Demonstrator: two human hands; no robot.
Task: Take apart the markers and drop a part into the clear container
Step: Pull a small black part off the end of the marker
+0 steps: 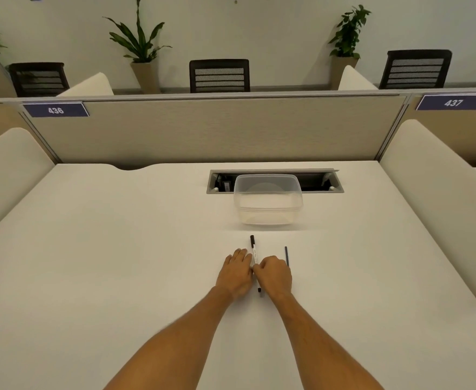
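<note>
A white marker with black ends (254, 249) lies lengthwise on the white desk, its far end pointing at the clear container (267, 202). My right hand (275, 273) curls over the marker's middle with fingertips on the barrel. My left hand (236, 270) rests flat beside the marker on its left, fingers touching it. The marker's near black end (259, 290) shows between my wrists. A thin dark stick-like piece (286, 256) lies on the desk just right of my right hand. The container looks empty.
An open cable tray slot (324, 180) sits in the desk behind the container. A beige partition (203, 130) closes the far edge. Cream side panels (428, 170) flank the desk. Bare desk surface (104, 249) spreads to the left and right.
</note>
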